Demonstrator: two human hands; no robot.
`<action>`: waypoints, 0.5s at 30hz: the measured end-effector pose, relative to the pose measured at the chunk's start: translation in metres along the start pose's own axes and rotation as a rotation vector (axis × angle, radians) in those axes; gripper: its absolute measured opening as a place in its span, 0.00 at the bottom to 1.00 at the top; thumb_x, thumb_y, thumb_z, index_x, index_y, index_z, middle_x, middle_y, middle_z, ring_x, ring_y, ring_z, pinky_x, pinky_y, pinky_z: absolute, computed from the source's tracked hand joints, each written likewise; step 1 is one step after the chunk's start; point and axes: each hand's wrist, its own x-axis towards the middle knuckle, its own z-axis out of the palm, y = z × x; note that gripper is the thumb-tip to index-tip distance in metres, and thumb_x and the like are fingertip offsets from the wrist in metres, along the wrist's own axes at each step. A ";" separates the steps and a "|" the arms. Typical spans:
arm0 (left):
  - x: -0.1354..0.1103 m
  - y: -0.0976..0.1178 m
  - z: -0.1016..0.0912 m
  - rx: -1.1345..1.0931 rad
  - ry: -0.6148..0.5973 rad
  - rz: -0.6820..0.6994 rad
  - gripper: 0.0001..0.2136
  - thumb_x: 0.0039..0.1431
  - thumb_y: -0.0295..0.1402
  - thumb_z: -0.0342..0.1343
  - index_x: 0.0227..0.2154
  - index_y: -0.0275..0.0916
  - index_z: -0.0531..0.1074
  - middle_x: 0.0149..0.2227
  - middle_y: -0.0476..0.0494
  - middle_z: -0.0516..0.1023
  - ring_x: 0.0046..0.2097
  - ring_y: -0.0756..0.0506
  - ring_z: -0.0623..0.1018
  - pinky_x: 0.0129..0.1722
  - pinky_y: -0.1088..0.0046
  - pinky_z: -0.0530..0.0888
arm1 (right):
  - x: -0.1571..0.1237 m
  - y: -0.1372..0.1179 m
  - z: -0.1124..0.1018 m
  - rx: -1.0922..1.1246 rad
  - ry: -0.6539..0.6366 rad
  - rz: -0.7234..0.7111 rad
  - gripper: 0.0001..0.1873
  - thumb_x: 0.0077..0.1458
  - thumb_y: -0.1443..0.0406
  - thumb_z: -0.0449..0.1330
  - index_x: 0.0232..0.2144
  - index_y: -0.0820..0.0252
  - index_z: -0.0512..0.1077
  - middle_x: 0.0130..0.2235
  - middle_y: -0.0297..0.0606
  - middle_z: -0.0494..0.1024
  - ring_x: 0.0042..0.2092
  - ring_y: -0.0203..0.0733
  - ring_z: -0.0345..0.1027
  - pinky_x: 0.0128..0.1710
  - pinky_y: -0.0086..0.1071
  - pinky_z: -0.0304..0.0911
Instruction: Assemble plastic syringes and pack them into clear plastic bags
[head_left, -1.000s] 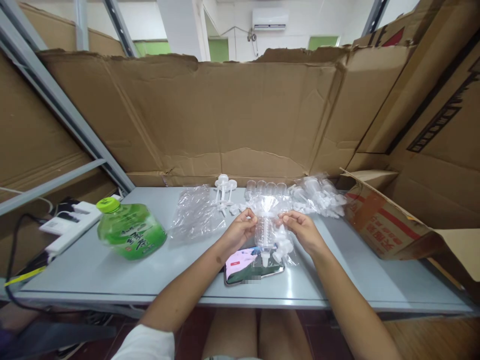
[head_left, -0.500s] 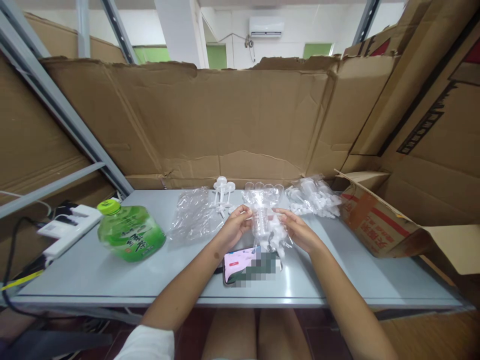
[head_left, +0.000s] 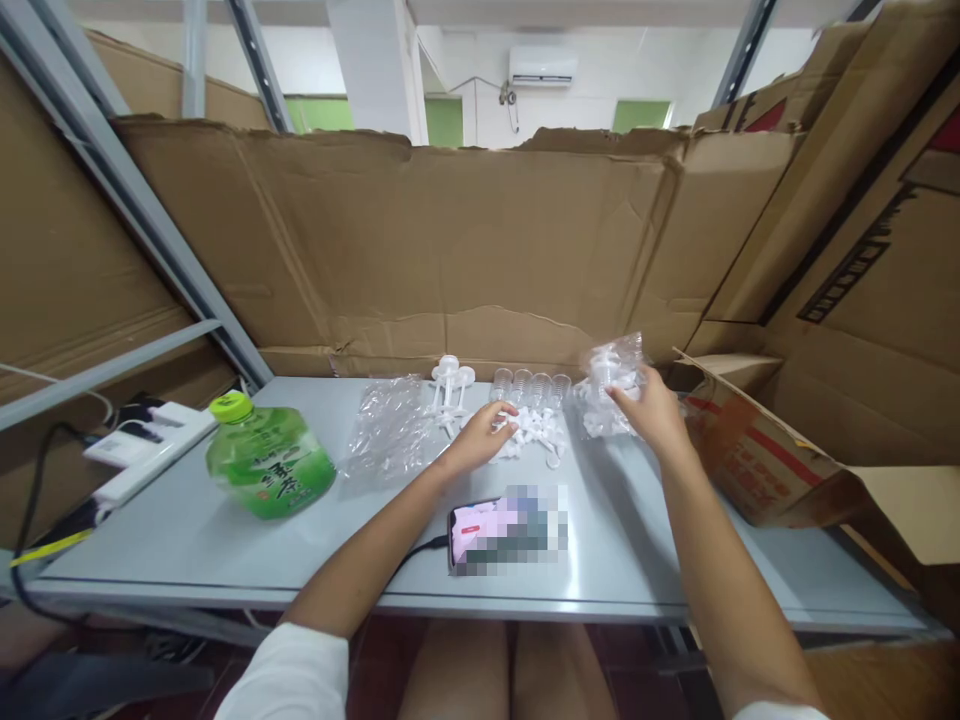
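Note:
My right hand [head_left: 654, 412] is closed on a clear plastic bag of white plastic parts [head_left: 611, 368], at the back right of the table. More bagged white parts lie under and around it, partly hidden. My left hand [head_left: 484, 437] hovers at the left side of a loose pile of small white plastic parts [head_left: 536, 430], its thumb and fingers apart and nothing seen between them. Just behind that pile stands a row of several clear plastic cups [head_left: 521, 386]. White long-stemmed pieces with round ends [head_left: 450, 385] lie to the left of the cups.
An empty-looking crumpled clear bag [head_left: 386, 425] lies left of centre. In front is a phone [head_left: 480, 540] with a cable. A green bottle [head_left: 274, 460] and a power strip [head_left: 150, 455] are at the left. On the right stands an open cardboard box [head_left: 757, 455]; cardboard walls [head_left: 480, 240] enclose the table.
Both hands were at a bag above the phone. My right hand has moved right and back with a bag; my left hand has let go and stayed near the middle, beside the loose white parts.

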 end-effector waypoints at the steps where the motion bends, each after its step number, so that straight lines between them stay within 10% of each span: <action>1: -0.001 -0.002 -0.003 0.140 0.003 0.044 0.10 0.54 0.35 0.50 0.39 0.40 0.67 0.46 0.43 0.69 0.48 0.43 0.70 0.48 0.65 0.67 | 0.006 -0.001 0.000 -0.089 -0.011 0.018 0.35 0.47 0.54 0.57 0.53 0.68 0.58 0.47 0.56 0.71 0.48 0.58 0.66 0.42 0.41 0.61; 8: -0.017 -0.014 -0.022 0.945 0.085 0.148 0.15 0.50 0.21 0.47 0.40 0.40 0.70 0.48 0.40 0.70 0.54 0.39 0.64 0.56 0.56 0.54 | 0.027 -0.015 0.039 -0.385 -0.230 0.054 0.27 0.50 0.55 0.55 0.48 0.67 0.61 0.43 0.54 0.74 0.45 0.53 0.69 0.37 0.35 0.61; 15: -0.018 -0.030 -0.037 1.058 0.085 0.077 0.16 0.53 0.24 0.46 0.44 0.42 0.68 0.51 0.40 0.68 0.57 0.38 0.61 0.58 0.53 0.48 | 0.024 -0.022 0.062 -0.425 -0.247 0.050 0.30 0.48 0.56 0.59 0.50 0.67 0.60 0.43 0.55 0.73 0.45 0.56 0.68 0.38 0.39 0.60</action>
